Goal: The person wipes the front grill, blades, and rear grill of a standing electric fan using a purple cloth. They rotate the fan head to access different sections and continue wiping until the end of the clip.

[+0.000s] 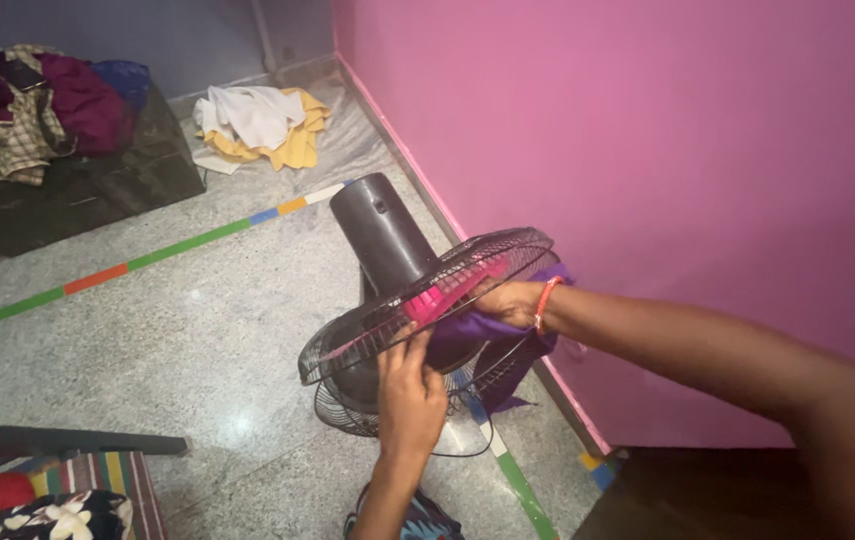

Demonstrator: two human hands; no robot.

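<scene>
A dark table fan (pixel 388 300) stands on the speckled grey floor (pixel 178 330), close to the pink wall (pixel 668 150), with its cylindrical motor housing (pixel 380 230) pointing up and back toward the corner. The front wire guard (pixel 418 300) is tilted up, lifted away from the rear guard (pixel 348 410) that shows below it. The left hand (pixel 410 385) comes up from the bottom of the view and grips the lower edge of the front guard, fingers curled around the wires. The right hand (pixel 510 300), an orange band (pixel 547 303) on its wrist, reaches in from the right, under the guard's far rim, and is closed on a purple cloth (pixel 478 335) bunched between the two guards; part of the cloth hangs down beside the wall. A pink blade (pixel 438 295) shows through the wires just left of the right hand. So the fan sits between the two hands, the left at its near edge and the right at its wall side. A striped line of green, orange, blue and yellow tape (pixel 128 265) crosses the floor behind the fan. Farther back, a heap of white and yellow cloth (pixel 258 125) lies in the corner, and a pile of maroon and checked clothes (pixel 18 110) sits on a dark low box (pixel 98 185) at the left. A patterned mat (pixel 68 500) shows at the bottom left.
</scene>
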